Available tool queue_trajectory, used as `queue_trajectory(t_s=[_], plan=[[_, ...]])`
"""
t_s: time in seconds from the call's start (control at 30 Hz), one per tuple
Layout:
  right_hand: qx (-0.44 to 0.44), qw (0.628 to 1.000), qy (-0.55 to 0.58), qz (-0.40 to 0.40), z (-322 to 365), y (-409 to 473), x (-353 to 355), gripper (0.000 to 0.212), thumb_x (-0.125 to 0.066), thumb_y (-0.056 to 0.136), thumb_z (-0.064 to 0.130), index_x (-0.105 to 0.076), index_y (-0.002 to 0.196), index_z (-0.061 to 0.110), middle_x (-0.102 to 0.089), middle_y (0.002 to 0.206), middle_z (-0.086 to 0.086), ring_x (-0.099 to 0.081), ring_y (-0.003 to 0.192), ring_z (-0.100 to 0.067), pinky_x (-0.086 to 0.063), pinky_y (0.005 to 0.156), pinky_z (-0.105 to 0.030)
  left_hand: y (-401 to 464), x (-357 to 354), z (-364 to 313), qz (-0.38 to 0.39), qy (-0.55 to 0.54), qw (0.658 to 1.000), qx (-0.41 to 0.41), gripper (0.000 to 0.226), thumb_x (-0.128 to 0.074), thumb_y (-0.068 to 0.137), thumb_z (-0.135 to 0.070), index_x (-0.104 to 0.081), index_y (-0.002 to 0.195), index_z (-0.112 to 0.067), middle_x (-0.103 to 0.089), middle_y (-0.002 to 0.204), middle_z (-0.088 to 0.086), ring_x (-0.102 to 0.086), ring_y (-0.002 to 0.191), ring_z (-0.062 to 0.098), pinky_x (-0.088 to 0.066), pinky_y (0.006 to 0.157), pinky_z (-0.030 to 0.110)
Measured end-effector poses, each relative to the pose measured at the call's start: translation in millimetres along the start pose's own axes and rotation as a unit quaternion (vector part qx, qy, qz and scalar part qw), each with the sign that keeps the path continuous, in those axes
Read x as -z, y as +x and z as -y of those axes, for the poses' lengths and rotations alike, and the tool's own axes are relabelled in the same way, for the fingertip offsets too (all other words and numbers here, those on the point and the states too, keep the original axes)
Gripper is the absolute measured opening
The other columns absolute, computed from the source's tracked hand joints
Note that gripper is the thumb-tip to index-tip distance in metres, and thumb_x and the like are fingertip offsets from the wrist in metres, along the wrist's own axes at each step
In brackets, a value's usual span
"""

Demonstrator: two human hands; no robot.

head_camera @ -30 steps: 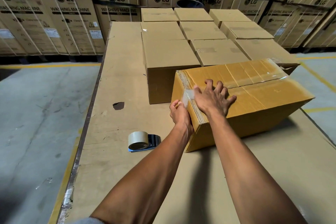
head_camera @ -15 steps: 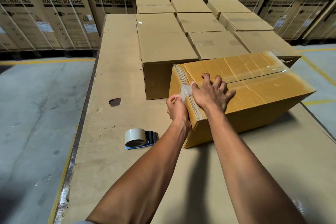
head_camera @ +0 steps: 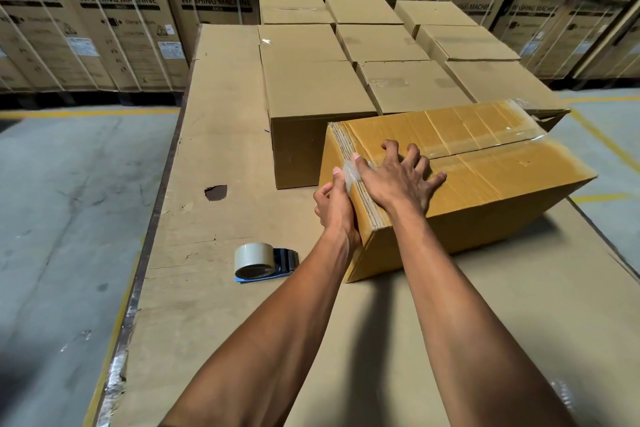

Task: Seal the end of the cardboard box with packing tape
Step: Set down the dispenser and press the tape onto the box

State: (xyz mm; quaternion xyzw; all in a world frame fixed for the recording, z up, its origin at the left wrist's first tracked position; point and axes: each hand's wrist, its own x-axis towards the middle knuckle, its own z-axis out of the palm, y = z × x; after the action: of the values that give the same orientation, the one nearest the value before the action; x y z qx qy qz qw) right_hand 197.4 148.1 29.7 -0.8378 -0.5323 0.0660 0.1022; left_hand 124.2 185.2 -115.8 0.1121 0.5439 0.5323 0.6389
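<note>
A yellow-brown cardboard box (head_camera: 485, 191) lies on the cardboard-covered table, its near end facing left toward me. Clear tape runs along its top seam. My right hand (head_camera: 398, 180) lies flat with fingers spread on the top by the near edge, thumb on a strip of clear tape (head_camera: 350, 174) that folds over that edge. My left hand (head_camera: 334, 208) presses against the box's end face, thumb up on the same strip. The tape dispenser (head_camera: 263, 260) with its roll lies on the table left of the box, untouched.
Several closed plain boxes (head_camera: 311, 87) stand in rows right behind the taped box. The table's left edge (head_camera: 152, 218) drops to a concrete floor. A dark hole (head_camera: 215, 192) marks the table cover. Large LG washing machine cartons (head_camera: 114, 28) line the back.
Both hands stay at the box's near top edge, rubbing the tape strip; the left thumb has slid a little higher. The view has shifted slightly.
</note>
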Motion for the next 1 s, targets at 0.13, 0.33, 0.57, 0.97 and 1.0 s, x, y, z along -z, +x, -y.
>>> queue_trajectory(t_s=[0.13, 0.33, 0.57, 0.97, 1.0], plan=[[0.002, 1.0, -0.011, -0.007, 0, -1, -2, 0.056, -0.033, 0.102, 0.062, -0.032, 0.153, 0.04, -0.03, 0.163, -0.015, -0.027, 0.153, -0.041, -0.009, 0.12, -0.078, -19, 2, -13, 0.004, -0.01, 1.0, -0.001, 0.029, -0.075, 0.075, -0.069, -0.072, 0.095, -0.049, -0.076, 0.133, 0.009, -0.079, 0.118, 0.034, -0.065, 0.105, 0.059], [0.011, 1.0, 0.011, 0.017, -1, -6, 12, 0.083, -0.02, 0.094, 0.082, -0.03, 0.16, 0.033, -0.027, 0.169, -0.015, -0.023, 0.156, -0.041, -0.004, 0.122, -0.076, -30, 6, -14, 0.063, -0.024, 0.998, 0.004, 0.075, -0.078, 0.079, -0.082, -0.073, 0.13, -0.028, -0.078, 0.136, 0.02, -0.081, 0.118, 0.039, -0.066, 0.104, 0.064], [0.052, 0.995, -0.009, 0.084, -23, -11, 23, 0.102, -0.026, 0.086, 0.094, -0.013, 0.169, 0.035, -0.002, 0.179, -0.003, -0.006, 0.164, -0.031, -0.004, 0.129, -0.064, -54, 14, -12, 0.123, -0.046, 0.991, 0.003, 0.088, -0.085, 0.076, -0.083, -0.056, 0.139, -0.029, -0.071, 0.141, 0.016, -0.078, 0.125, 0.036, -0.063, 0.11, 0.062], [0.054, 0.998, -0.004, 0.023, -19, -21, 20, 0.095, -0.015, 0.092, 0.088, -0.021, 0.167, 0.03, -0.013, 0.178, -0.005, -0.016, 0.163, -0.031, -0.007, 0.128, -0.065, -75, 18, -23, 0.115, -0.035, 0.993, -0.012, 0.044, -0.061, 0.113, -0.055, -0.051, 0.147, -0.028, -0.068, 0.147, 0.017, -0.072, 0.131, 0.035, -0.062, 0.111, 0.058], [0.053, 0.998, -0.011, 0.025, -18, -24, 21, 0.108, -0.013, 0.084, 0.097, -0.019, 0.168, 0.029, -0.012, 0.178, -0.005, -0.014, 0.163, -0.031, -0.007, 0.127, -0.064, -79, 17, -23, 0.129, -0.048, 0.99, -0.013, 0.061, -0.067, 0.107, -0.064, -0.047, 0.152, -0.027, -0.068, 0.147, 0.015, -0.073, 0.129, 0.032, -0.063, 0.108, 0.055]])
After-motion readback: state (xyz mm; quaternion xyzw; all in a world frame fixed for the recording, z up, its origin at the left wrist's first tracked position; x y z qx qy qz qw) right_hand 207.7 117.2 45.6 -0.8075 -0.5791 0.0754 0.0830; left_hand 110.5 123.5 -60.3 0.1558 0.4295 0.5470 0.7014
